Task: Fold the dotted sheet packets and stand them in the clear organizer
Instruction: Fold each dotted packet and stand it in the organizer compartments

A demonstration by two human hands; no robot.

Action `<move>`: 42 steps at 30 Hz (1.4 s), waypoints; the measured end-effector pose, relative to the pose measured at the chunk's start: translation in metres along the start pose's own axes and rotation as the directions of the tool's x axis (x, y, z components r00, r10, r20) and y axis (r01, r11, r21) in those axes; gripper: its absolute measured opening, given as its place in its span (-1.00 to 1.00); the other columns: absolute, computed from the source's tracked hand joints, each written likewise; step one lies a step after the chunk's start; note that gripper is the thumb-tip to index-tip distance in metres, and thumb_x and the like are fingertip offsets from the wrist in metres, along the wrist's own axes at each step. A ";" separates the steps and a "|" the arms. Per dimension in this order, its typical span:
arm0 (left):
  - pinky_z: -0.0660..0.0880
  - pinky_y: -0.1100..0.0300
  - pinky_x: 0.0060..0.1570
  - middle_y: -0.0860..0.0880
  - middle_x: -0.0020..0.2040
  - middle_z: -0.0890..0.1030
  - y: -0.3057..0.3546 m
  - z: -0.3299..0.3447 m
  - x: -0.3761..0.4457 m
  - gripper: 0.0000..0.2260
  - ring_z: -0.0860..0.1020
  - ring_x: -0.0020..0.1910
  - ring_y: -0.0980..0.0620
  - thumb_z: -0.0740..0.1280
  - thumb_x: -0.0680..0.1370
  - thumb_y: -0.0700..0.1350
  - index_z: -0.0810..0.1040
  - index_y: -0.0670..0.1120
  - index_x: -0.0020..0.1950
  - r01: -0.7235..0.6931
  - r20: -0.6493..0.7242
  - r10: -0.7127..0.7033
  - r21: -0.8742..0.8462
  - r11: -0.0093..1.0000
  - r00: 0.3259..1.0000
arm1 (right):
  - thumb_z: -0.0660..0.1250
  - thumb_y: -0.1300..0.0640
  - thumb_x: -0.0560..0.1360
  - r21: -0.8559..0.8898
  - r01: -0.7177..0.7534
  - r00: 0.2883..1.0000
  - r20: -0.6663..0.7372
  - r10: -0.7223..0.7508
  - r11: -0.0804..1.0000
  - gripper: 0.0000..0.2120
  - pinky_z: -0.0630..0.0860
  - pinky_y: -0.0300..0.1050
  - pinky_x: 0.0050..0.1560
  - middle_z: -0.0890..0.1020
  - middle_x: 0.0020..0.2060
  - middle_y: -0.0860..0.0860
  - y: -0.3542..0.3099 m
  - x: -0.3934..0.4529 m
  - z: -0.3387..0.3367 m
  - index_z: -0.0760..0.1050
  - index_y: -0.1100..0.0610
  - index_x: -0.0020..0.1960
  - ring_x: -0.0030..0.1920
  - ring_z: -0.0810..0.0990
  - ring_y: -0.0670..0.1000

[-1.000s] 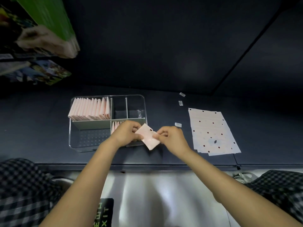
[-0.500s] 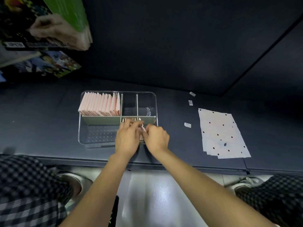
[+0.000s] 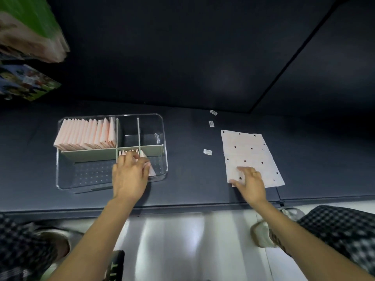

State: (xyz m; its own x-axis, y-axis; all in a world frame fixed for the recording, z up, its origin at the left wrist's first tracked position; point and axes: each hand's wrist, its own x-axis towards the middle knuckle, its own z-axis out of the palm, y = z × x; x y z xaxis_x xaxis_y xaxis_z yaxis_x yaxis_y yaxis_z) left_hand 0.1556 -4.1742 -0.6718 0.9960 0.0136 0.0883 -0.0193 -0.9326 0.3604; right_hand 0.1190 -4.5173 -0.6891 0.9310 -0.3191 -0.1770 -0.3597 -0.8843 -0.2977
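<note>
Two hands: left hand (image 3: 129,175) on roughly six packets (image 3: 132,153), right hand (image 3: 248,180) on sheets (image 3: 249,153).

pink packets (image 3: 87,136), white black-dotted sheets (image 3: 249,155)

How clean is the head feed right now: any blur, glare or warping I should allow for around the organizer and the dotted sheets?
Head view: dim overall, with dark table; clear organizer and dotted sheets read sharply; left hand and right hand slightly motion-smeared; green stack at top left and frame edges blurred; bright glare streaks on the floor; wide-angle bending tilts the wall seam.
</note>
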 end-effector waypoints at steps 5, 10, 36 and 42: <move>0.36 -0.10 -0.04 -0.21 0.04 0.50 0.007 0.004 0.001 -0.86 0.42 0.03 -0.25 0.34 0.53 -0.12 0.65 -0.14 0.00 0.030 -0.042 -0.029 0.005 1.000 0.999 | 0.47 0.17 0.40 0.215 0.044 0.999 -0.031 -0.038 0.976 -0.89 0.42 -0.17 0.02 0.56 -0.05 0.05 0.029 0.010 0.006 0.62 0.15 -0.09 0.06 0.49 0.14; 0.41 -0.08 -0.11 -0.20 -0.04 0.51 0.033 0.002 -0.003 -0.83 0.45 -0.09 -0.23 0.28 0.54 -0.14 0.63 -0.18 -0.03 -0.131 -0.232 0.121 -0.030 0.991 0.965 | 0.40 0.19 0.47 0.280 0.122 0.992 -0.048 -0.113 0.952 -0.93 0.40 -0.17 -0.02 0.61 -0.11 0.05 0.027 0.014 0.007 0.65 0.17 -0.13 0.00 0.48 0.09; 0.49 0.04 0.11 -0.11 0.11 0.56 0.103 0.072 -0.031 -0.76 0.55 0.04 -0.08 0.30 0.57 -0.22 0.44 -0.15 0.23 0.361 0.378 -0.128 -0.651 0.667 0.917 | 0.36 0.13 0.50 0.501 0.047 0.899 0.356 -0.256 0.864 -0.89 0.37 -0.33 -0.20 0.55 -0.21 -0.06 -0.028 0.051 -0.029 0.51 0.12 -0.18 -0.20 0.49 -0.11; 0.36 0.07 0.32 -0.09 0.33 0.44 0.112 0.067 -0.057 -0.57 0.37 0.34 -0.08 0.40 0.49 -0.17 0.43 -0.13 0.34 -0.297 0.090 0.339 -0.309 0.904 0.937 | 0.35 0.09 0.50 0.309 0.046 0.931 0.330 -0.153 0.950 -0.83 0.31 -0.23 -0.03 0.59 0.06 0.05 -0.031 0.069 0.003 0.56 0.19 0.00 0.08 0.51 0.05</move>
State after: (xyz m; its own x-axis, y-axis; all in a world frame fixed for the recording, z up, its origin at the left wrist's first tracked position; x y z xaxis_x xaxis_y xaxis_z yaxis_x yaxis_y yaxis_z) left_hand 0.1027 -4.3040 -0.6988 0.9341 -0.3356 0.1215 -0.3404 -0.7354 0.5860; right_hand 0.1938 -4.5103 -0.6950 0.9018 -0.0495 -0.4292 -0.3177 -0.7492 -0.5811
